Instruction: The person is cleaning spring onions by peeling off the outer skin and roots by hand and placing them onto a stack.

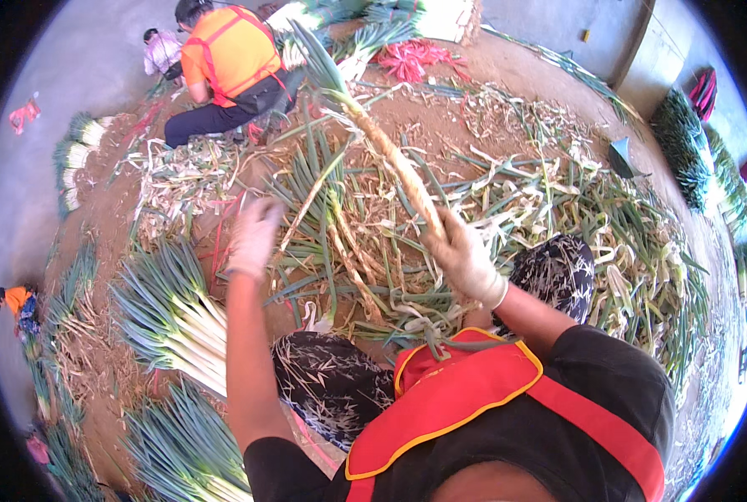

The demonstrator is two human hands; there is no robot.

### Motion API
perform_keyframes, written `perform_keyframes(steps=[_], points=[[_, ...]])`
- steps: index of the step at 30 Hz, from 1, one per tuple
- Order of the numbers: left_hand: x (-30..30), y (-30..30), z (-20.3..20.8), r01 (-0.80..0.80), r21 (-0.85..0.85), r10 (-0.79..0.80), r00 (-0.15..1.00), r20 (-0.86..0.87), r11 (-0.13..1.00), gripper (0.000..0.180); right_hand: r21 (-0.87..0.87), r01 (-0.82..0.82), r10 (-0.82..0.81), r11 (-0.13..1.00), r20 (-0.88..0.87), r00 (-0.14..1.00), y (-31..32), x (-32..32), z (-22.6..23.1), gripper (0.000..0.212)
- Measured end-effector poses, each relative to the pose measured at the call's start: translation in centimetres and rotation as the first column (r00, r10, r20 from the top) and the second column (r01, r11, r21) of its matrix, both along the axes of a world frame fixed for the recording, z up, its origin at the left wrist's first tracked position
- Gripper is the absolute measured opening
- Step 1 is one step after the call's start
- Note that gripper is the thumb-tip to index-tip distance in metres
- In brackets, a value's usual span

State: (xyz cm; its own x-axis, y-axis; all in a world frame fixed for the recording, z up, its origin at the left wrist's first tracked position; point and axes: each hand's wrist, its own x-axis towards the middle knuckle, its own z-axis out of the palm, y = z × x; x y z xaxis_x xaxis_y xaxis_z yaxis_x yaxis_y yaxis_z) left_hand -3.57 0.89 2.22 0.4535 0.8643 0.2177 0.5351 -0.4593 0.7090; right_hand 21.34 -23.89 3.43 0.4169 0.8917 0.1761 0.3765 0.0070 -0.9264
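My gloved right hand point(460, 255) is closed round the lower end of a long green onion point(392, 155). Its shaft still wears brownish outer skin, and its green top slants up to the far left. Blurred by motion, my gloved left hand point(255, 237) is raised left of it, apart from the onion; its fingers are smeared and what they hold, if anything, is unclear. Between my hands, on the ground, lie unpeeled green onions point(346, 243) with soil-coloured shafts. To the left of my left forearm rests a bundle of clean white green onions point(185, 322).
Another bundle point(185, 448) lies at the near left. Stripped leaves point(616, 251) are heaped on the right. A person in an orange top point(233, 54) sits at the far left, near red ties point(411, 60). Green bundles point(683, 146) lean by the right wall.
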Motion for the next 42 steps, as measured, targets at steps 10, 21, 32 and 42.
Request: perform_keyframes(steps=[10,21,32,42], points=[[7.2,-1.5,-1.4,0.664,-0.4,0.278,0.288,0.916,0.631,0.025,-0.094,-0.326,0.312,0.941,-0.134,0.941,1.5,-0.6,-13.7,0.027],[4.4,0.7,-3.8,0.575,-0.448,0.362,0.264,0.894,0.685,0.027,0.155,-0.344,0.32,0.926,0.159,0.934,16.6,-4.1,-2.2,0.018],[0.0,2.7,-3.5,0.428,-0.518,0.467,0.225,0.855,0.741,0.039,-0.383,-0.354,-0.097,0.853,-0.783,0.614,6.1,4.7,-23.6,0.033],[3.2,2.5,-4.1,0.605,-0.528,0.54,0.186,0.821,0.596,0.032,-0.049,-0.305,0.17,0.951,-0.743,0.648,5.5,-5.2,-11.2,0.043]])
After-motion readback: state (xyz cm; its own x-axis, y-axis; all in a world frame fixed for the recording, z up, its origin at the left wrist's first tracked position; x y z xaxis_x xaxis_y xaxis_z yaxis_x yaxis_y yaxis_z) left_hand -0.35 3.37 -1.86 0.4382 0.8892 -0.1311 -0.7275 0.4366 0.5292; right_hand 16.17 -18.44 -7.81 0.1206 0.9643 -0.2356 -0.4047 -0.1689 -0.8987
